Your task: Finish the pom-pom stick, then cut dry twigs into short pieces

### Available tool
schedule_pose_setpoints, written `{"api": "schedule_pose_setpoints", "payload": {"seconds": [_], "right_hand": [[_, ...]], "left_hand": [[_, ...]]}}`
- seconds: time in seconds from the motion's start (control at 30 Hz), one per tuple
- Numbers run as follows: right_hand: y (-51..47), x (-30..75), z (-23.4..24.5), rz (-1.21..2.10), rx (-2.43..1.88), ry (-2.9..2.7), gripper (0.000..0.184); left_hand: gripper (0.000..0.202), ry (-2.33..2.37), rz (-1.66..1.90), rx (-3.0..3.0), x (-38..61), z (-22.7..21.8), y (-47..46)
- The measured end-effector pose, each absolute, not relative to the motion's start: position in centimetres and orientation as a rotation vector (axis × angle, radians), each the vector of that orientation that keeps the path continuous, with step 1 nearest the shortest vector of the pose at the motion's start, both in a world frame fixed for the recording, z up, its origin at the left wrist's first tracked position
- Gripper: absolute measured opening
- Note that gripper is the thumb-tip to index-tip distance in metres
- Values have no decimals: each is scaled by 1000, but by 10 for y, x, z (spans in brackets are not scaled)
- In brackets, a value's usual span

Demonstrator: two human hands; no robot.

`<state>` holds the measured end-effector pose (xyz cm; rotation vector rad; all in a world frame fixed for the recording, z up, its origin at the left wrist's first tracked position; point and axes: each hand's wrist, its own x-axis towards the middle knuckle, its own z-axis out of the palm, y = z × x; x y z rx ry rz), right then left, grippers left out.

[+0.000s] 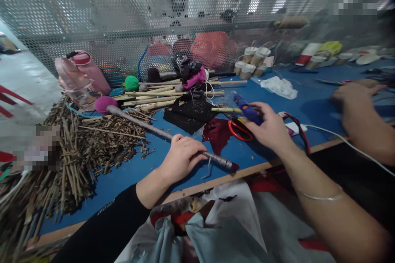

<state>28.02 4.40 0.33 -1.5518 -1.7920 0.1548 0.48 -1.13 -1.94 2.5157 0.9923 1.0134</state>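
My left hand [183,157] is closed around a long stick wrapped in grey [142,124], near its lower end. The stick slants up to the left, and a magenta ball [105,105] sits at its far end. Its near end has a dark red tip and a loose grey strand. My right hand [269,128] grips a blue glue gun [249,111], its nose towards the upper left; the fingers partly cover it. Just below lie scissors with red handles [240,131]. Dark red cloth [217,134] and black cloth [188,114] lie between the hands.
Dry twigs [72,172] heap up on the left of the blue table [123,181]. Pale sticks [154,100], a green ball [132,83] and a pink bottle [92,70] stand behind. A co-worker's arm [361,119] reaches in at right, near a white cable [339,137].
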Motion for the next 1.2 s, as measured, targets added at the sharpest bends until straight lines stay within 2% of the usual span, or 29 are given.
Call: {"api": "schedule_pose_setpoints", "payload": {"seconds": [0.1, 0.17, 0.23, 0.4, 0.53, 0.7, 1.2], "right_hand": [[11, 285, 24, 672, -1309, -1837, 19], [-11, 289, 35, 948, -1212, -1889, 24], [-28, 293, 42, 1060, -1168, -1927, 25], [-43, 291, 43, 958, -1135, -2148, 21], [-40, 285, 39, 916, -1118, -2233, 35], [-39, 284, 36, 670, -1104, -2335, 36], [-46, 287, 38, 522, -1177, -2389, 41]], "left_hand": [[14, 984, 1002, 2517, 4, -18, -11], [14, 985, 995, 2518, 4, -18, -11], [13, 987, 990, 2522, 4, -19, -10], [13, 1018, 976, 2523, 5, -21, -9], [14, 1030, 948, 2523, 6, -19, -10], [13, 1013, 982, 2516, 6, -19, -10], [12, 1021, 973, 2521, 5, -20, -9]]}}
